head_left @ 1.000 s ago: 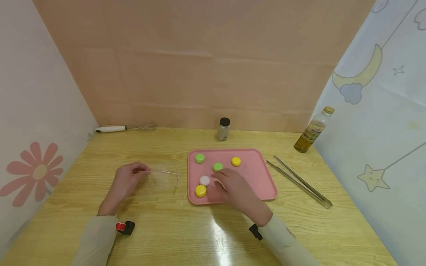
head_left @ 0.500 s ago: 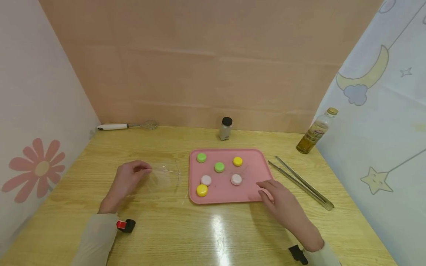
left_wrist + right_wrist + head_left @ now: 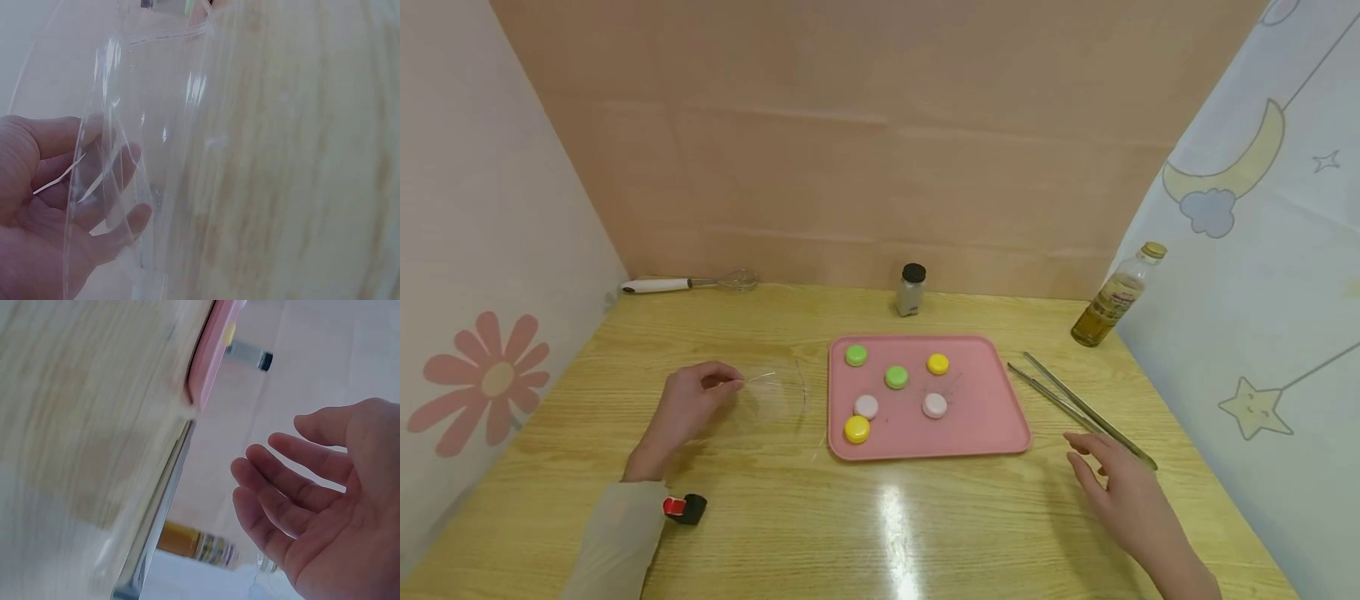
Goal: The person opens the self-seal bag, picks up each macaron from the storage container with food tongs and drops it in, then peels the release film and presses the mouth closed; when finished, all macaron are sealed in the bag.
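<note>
At the left of the table, my left hand [image 3: 694,407] pinches the edge of a clear plastic bag [image 3: 778,398]. The left wrist view shows the see-through bag [image 3: 169,106] spread in front of my fingers [image 3: 122,234]. My right hand [image 3: 1123,496] is in the air beside the metal tongs [image 3: 1052,392], its fingers loosely bent and nothing in them. A pink tray [image 3: 985,429] bears green macarons [image 3: 897,377], yellow macarons [image 3: 857,430] and pale pink macarons [image 3: 935,406]. In the right wrist view the tongs [image 3: 159,506] lie apart from my hand [image 3: 325,500].
A small jar with a black lid [image 3: 911,292] stands behind the tray. At the back right is a bottle of amber liquid [image 3: 1108,304]. A whisk with a white handle [image 3: 658,285] lies at the back left. Walls close off the back and both sides.
My right hand has left the tray and moved right to the tongs, uncovering a pale pink macaron at the tray's middle. The left hand keeps its hold on the bag.
</note>
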The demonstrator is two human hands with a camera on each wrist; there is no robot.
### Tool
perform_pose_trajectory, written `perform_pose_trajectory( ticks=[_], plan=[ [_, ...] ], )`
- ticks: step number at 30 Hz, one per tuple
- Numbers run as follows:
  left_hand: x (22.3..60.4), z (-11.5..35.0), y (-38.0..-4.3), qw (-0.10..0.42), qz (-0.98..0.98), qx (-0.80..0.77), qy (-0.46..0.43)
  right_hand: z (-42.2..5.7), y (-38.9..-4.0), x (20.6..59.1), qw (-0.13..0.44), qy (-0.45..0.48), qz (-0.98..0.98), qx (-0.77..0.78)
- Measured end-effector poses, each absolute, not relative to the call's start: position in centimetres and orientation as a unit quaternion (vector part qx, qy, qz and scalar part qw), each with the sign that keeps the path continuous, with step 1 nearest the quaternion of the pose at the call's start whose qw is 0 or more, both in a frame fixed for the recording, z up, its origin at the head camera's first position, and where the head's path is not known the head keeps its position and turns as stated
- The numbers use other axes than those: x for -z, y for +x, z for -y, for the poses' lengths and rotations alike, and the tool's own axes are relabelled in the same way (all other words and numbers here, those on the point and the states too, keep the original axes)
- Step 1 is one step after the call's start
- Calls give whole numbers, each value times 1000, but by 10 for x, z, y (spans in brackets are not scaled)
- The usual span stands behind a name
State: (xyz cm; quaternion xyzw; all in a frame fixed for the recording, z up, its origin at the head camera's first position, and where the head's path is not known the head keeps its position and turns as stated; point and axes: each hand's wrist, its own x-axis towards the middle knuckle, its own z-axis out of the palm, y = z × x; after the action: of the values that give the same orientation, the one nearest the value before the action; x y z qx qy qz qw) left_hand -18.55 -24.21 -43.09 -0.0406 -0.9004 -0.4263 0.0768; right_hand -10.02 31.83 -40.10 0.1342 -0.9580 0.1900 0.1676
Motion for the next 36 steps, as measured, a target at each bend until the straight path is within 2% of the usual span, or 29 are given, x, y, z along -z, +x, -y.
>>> perform_pose_trajectory(
  ticks=[6,15,20,28,36],
  plan=[
    [429,241,-186,73,898,432,-38,-352,-92,403,177,92,962,-185],
    [429,243,-185,76,898,432,-36,-392,-84,406,149,64,970,-180],
    [430,244,-185,80,898,430,-37,-407,-87,410,115,50,979,-162],
    [429,243,-184,74,897,435,-37,-423,-93,422,109,56,983,-136],
    [431,242,-186,81,898,430,-44,-435,-110,429,72,71,986,-135]
  ],
)
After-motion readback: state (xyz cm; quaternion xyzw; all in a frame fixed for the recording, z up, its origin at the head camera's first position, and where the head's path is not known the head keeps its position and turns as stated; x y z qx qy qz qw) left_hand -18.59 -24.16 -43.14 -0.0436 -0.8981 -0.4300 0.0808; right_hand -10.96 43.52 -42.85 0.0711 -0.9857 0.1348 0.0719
